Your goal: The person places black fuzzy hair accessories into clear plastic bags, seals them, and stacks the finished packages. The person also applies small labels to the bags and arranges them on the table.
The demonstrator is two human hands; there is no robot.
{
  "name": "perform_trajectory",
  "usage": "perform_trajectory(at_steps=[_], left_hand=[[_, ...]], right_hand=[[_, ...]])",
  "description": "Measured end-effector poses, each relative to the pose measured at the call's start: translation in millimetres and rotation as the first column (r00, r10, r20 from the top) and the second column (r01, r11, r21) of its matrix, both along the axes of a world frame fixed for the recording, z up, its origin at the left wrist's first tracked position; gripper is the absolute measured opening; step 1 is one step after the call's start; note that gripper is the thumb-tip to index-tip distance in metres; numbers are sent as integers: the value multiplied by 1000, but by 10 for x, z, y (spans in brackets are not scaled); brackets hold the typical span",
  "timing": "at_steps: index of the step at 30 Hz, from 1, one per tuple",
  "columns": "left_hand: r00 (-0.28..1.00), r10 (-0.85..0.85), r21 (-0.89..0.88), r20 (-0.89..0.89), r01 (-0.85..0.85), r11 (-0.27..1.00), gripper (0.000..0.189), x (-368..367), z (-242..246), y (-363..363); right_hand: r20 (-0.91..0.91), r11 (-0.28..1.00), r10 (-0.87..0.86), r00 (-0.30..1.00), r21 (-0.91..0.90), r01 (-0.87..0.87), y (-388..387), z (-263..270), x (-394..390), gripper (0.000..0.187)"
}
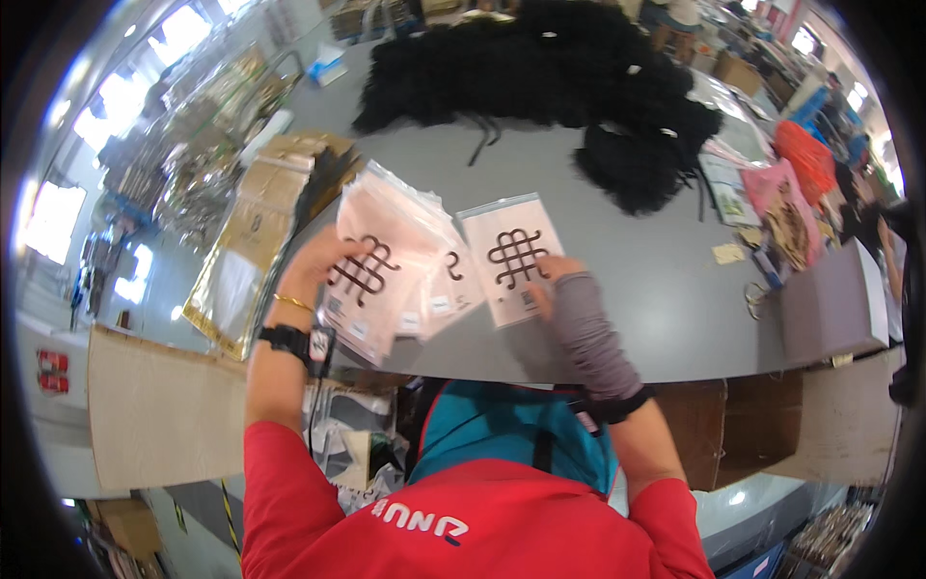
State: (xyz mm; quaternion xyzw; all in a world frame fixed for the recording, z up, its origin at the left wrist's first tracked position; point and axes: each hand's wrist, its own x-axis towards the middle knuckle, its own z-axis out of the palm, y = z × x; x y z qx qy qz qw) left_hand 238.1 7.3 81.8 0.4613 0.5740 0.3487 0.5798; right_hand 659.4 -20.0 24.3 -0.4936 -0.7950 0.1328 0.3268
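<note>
My left hand [334,253] grips a fanned bunch of several pale pink zip-top plastic bags [391,217] with a dark looped-line print and small white labels. A single bag of the same kind [506,224] is held at its right edge by my right hand [553,279], which wears a grey arm sleeve. That single bag stands apart from the upper part of the bunch, over the grey table [622,289]. Its zip edge points away from me. Bracelets and a dark wrist device are on my left wrist.
Black fluffy items [521,72] with straps cover the far table. Gold-edged packages [249,239] lie at left. On the right are a white box [832,304], scissors [754,298], a pink bag [770,188] and a red plastic bag [804,159]. Cardboard boxes [723,427] stand below the near edge.
</note>
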Motion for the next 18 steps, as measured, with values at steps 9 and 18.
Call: perform_trajectory(at_steps=[9, 18], left_hand=[[620, -93, -131, -779, -17, 991, 66, -2179, 889, -116], [38, 405, 406, -913, 15, 914, 85, -2538, -227, -331]], right_hand=[[405, 992, 7, 914, -117, 44, 183, -122, -787, 46], [-530, 819, -61, 846, -511, -261, 6, -35, -1634, 15]])
